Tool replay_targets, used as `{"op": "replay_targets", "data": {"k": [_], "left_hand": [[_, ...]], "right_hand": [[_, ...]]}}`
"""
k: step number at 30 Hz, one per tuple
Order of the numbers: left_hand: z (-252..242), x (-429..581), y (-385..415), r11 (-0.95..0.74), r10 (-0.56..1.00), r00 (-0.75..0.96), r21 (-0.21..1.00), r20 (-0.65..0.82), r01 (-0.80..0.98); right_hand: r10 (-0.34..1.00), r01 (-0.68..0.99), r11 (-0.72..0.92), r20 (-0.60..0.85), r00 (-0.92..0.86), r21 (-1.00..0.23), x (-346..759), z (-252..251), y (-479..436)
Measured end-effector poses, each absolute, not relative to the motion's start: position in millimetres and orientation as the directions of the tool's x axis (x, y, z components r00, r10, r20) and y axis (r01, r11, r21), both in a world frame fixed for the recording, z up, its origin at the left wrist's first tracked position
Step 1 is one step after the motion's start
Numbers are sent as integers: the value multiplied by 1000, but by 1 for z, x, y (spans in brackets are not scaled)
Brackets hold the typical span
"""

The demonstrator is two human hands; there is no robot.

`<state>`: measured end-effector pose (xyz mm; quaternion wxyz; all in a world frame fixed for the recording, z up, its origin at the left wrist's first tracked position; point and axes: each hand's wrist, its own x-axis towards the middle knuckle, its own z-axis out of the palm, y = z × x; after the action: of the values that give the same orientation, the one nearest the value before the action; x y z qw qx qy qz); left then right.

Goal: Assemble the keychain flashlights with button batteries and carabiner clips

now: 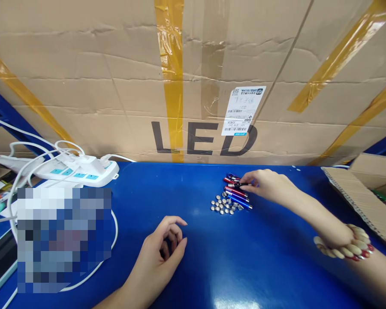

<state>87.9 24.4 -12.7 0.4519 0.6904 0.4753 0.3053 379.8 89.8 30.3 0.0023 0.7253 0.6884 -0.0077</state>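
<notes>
A: What does the right hand (pixel 268 184) have?

B: A black tube (pixel 242 185), pinched at its right end between thumb and fingertips; it is among the small tubes right of centre, towards the far side of the blue table (pixel 193 266); whether it is raised, I can't tell.

A: And the left hand (pixel 161 249)?

B: Half curled, thumb apart from forefinger, holding nothing; it is well apart from the tubes.

A: How would you handle that pinch?

B: Lightly, and lifting rather than dragging; the red tube (pixel 236 192) and blue tube (pixel 239 200) lie close on the near side, and a sideways pull could roll them into the silver discs (pixel 221 209).

A: What else is about?

B: A big cardboard box (pixel 122 98) walls off the far edge, so reach ends there; an open carton (pixel 357 193) sits beyond the right forearm, whose beaded bracelet (pixel 344 249) might catch on things if the wrist drops; at left are a power strip (pixel 111 174) and looping white cables (pixel 116 227), best kept clear of the left sleeve side; a pixelated patch hides whatever is there.
</notes>
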Motion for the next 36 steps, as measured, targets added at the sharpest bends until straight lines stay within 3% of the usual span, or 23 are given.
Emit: {"op": "replay_targets", "data": {"k": [10,13,18,21,24,27,32,36], "left_hand": [[-13,88,24,-152,929,371,915,3,373],[-13,88,25,-150,926,377,915,-2,374],[-13,88,24,-134,927,374,918,-16,373],[-13,87,24,-135,924,381,916,-21,377],[-11,87,24,-132,922,387,917,-27,377],[-9,88,25,-112,915,401,921,-51,373],[-9,90,22,-76,889,451,948,-76,309],[-9,89,19,-95,905,423,953,-39,289]], "right_hand": [[1000,997,-9,9,10,-77,370,40,83],[997,997,32,-65,-37,-69,365,45,75],[985,997,64,-161,-55,50,355,42,67],[988,990,35,-156,-14,134,351,44,66],[996,991,-15,-85,26,136,347,51,63],[999,999,38,-5,-38,-35,331,56,52],[909,775,356,3,-416,-522,285,40,21],[843,677,462,46,-535,-573,273,28,17]]}}
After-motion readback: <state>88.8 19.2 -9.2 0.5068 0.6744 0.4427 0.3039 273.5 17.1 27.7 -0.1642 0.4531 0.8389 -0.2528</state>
